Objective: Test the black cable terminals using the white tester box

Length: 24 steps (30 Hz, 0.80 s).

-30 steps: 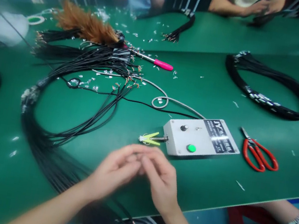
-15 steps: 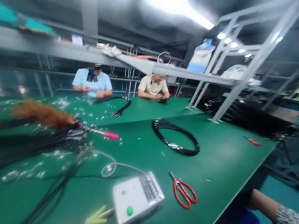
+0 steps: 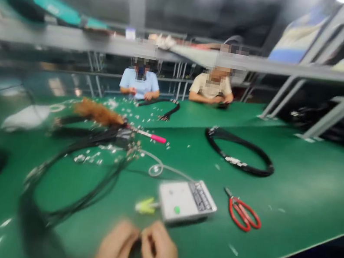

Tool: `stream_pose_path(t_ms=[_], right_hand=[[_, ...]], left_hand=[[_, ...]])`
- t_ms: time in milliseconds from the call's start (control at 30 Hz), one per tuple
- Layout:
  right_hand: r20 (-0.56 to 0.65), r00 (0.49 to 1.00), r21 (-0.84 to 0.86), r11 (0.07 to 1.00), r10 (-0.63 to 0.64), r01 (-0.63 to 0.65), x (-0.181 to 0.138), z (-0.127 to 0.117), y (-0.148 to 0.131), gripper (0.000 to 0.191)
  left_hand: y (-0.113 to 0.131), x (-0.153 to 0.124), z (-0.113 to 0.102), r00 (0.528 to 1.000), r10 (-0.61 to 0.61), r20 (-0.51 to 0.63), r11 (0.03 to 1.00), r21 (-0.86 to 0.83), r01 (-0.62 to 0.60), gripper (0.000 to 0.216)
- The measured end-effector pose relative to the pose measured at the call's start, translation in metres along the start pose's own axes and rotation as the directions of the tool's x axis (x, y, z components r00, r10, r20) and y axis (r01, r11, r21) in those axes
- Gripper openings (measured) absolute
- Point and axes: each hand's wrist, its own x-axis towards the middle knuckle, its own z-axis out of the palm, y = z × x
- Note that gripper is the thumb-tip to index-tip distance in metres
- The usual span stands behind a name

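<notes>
My left hand and my right hand come together low in the middle of the view, fingertips pinched and almost touching. Whatever is between them is too small and blurred to name. Just beyond the fingers lies a white box with a green button and a yellow-green piece at its left side. A looped bundle of black cables rests to the left of my hands. Scissors with red handles lie to the right of the box.
A second black cable coil lies farther back on the green table. A brown duster with a pink handle and many small clear bits are at the left. Two people sit across the table beneath a grey shelf.
The view has swung left and down, so things on the table appear farther right. Both my hands now show at the bottom, fingertips together; before, only a blurred bit of hand was visible.
</notes>
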Motion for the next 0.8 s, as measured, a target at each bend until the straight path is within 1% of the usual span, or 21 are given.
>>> stream_pose_path(t_ms=[33,100,200,267,300,333,400,433,500,533,567,600,633,700,733,800], right_hand=[[0.068,0.998,-0.026,1.0,-0.007,0.008,-0.002,-0.007,-0.002,0.022],[0.146,0.989,0.003,0.999,0.033,-0.034,-0.003,-0.021,-0.003,0.02],[0.158,0.987,-0.088,0.996,0.006,0.008,0.004,-0.035,-0.003,0.015],[0.197,0.979,-0.192,0.977,-0.053,0.092,0.012,-0.037,-0.007,0.019],[0.232,0.968,-0.239,0.96,-0.091,0.147,0.017,-0.036,-0.01,0.021],[0.277,0.952,-0.273,0.939,-0.132,0.209,0.022,-0.034,-0.013,0.019],[0.37,0.905,-0.294,0.897,-0.21,0.329,0.033,-0.031,-0.017,0.013],[0.409,0.878,-0.288,0.878,-0.249,0.383,0.038,-0.031,-0.018,0.017],[0.459,0.832,-0.282,0.837,-0.311,0.469,0.049,-0.033,-0.017,0.024],[0.463,0.823,-0.294,0.82,-0.329,0.492,0.054,-0.036,-0.016,0.024],[0.456,0.823,-0.311,0.806,-0.337,0.503,0.059,-0.039,-0.014,0.024],[0.443,0.831,-0.335,0.797,-0.337,0.502,0.064,-0.042,-0.012,0.022],[0.433,0.84,-0.363,0.789,-0.327,0.495,0.069,-0.044,-0.009,0.018],[0.441,0.848,-0.431,0.76,-0.293,0.486,0.079,-0.045,-0.003,0.009],[0.464,0.843,-0.465,0.734,-0.273,0.494,0.084,-0.044,0.0,0.011],[0.525,0.82,-0.522,0.674,-0.229,0.522,0.091,-0.038,0.005,0.019]], left_hand=[[-0.001,-0.002,-0.002,0.999,0.01,0.039,0.998,0.054,-0.012,0.024],[-0.001,-0.001,-0.005,0.999,-0.011,0.042,0.992,0.126,0.006,0.022],[-0.004,0.004,-0.011,0.993,-0.102,0.054,0.99,0.107,0.096,0.019],[-0.004,0.005,-0.014,0.987,-0.149,0.062,0.988,0.058,0.146,0.018],[-0.004,0.005,-0.015,0.985,-0.159,0.067,0.987,0.038,0.157,0.018],[-0.003,0.004,-0.016,0.985,-0.158,0.073,0.987,0.026,0.157,0.018],[-0.003,0.002,-0.017,0.989,-0.125,0.083,0.991,0.05,0.121,0.018],[-0.003,0.002,-0.018,0.992,-0.086,0.091,0.993,0.091,0.078,0.018],[-0.004,0.003,-0.022,0.993,0.031,0.11,0.98,0.194,-0.052,0.018],[-0.004,0.005,-0.024,0.989,0.09,0.117,0.964,0.239,-0.116,0.018],[-0.005,0.007,-0.026,0.985,0.128,0.115,0.95,0.271,-0.155,0.018],[-0.006,0.01,-0.028,0.986,0.136,0.096,0.945,0.287,-0.158,0.018],[-0.007,0.014,-0.03,0.992,0.112,0.065,0.95,0.285,-0.126,0.017],[-0.009,0.023,-0.033,1.0,0.004,0.003,0.972,0.236,-0.005,0.016],[-0.011,0.027,-0.033,0.998,-0.053,-0.013,0.979,0.195,0.055,0.015],[-0.013,0.033,-0.033,0.991,-0.134,-0.012,0.985,0.11,0.135,0.015]])
